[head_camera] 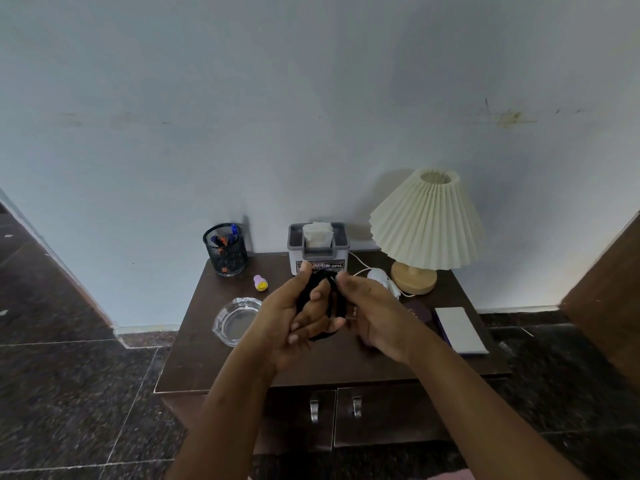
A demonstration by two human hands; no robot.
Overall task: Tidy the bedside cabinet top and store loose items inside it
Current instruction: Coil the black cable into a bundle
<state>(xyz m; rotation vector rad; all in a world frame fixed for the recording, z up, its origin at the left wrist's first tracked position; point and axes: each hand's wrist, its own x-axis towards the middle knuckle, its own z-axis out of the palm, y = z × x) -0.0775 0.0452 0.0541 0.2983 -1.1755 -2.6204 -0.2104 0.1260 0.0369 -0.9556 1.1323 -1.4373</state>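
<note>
Both hands are raised over the middle of the dark wooden bedside cabinet (194,355). My left hand (294,317) and my right hand (372,313) grip a black coiled cable (334,306) between them; most of it is hidden by my fingers. On the cabinet top lie a glass ashtray (235,320), a small purple and yellow smiley stamp (260,283), a black mesh pen holder (225,251), a grey tissue box (318,245), a white plug with cord (381,277), and a grey notebook (460,329). The two cabinet doors (381,414) are closed.
A cream pleated lamp (427,223) stands at the back right of the top. A dark round object (417,311) lies partly hidden behind my right wrist. A pale wall rises behind the cabinet. Dark tiled floor (76,393) surrounds it, and brown furniture (609,296) stands at the right.
</note>
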